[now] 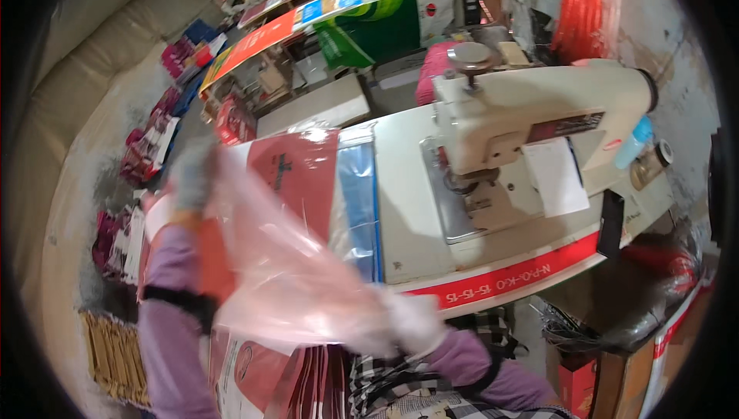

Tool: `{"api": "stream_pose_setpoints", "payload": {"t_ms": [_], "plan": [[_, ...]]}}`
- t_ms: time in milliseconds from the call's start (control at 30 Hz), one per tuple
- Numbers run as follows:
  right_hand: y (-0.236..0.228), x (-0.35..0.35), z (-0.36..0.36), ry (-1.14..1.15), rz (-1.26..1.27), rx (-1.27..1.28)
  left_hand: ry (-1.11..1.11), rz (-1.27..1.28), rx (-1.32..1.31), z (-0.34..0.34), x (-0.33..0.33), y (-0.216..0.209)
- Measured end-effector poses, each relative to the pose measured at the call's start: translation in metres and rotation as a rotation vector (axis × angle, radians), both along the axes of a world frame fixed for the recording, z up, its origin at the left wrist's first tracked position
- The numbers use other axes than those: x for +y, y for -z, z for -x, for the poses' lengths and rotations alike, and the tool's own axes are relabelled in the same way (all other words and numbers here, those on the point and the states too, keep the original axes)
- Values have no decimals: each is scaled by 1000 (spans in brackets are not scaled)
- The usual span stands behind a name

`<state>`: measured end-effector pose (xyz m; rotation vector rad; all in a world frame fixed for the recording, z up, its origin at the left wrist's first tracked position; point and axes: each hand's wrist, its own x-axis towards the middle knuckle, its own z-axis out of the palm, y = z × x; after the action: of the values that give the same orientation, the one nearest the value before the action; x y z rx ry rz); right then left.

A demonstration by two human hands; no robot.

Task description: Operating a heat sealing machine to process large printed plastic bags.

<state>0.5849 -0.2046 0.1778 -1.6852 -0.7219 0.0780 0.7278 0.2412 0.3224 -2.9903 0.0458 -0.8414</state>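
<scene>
A translucent pinkish plastic bag (285,265) stretches between my two gloved hands, blurred by motion. My left hand (192,176), in a grey glove, is at its upper left corner and appears closed on it; the fingers are smeared. My right hand (412,323), in a white glove, grips the bag's lower right end near the table's front edge. Behind the bag lies a flat red printed sheet (296,176) under clear film, beside a blue strip of film-covered material (356,203). Below the bag, a stack of red printed pieces (296,388) fans out close to me.
A cream sewing machine (539,122) stands on the white table (404,226) to the right, with a paper slip (556,176) on it. Bundles lie along the left wall. Below right are cardboard boxes (616,377) and dark plastic wrap. Another worktable stands at the back.
</scene>
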Motion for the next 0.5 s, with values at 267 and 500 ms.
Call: {"api": "stream_pose_setpoints", "payload": {"t_ms": [267, 500], "plan": [[71, -182, 81, 770, 128, 448, 551, -120, 723, -141, -324, 136], [109, -225, 83, 468, 705, -5, 604, -394, 485, -118, -341, 186]]}}
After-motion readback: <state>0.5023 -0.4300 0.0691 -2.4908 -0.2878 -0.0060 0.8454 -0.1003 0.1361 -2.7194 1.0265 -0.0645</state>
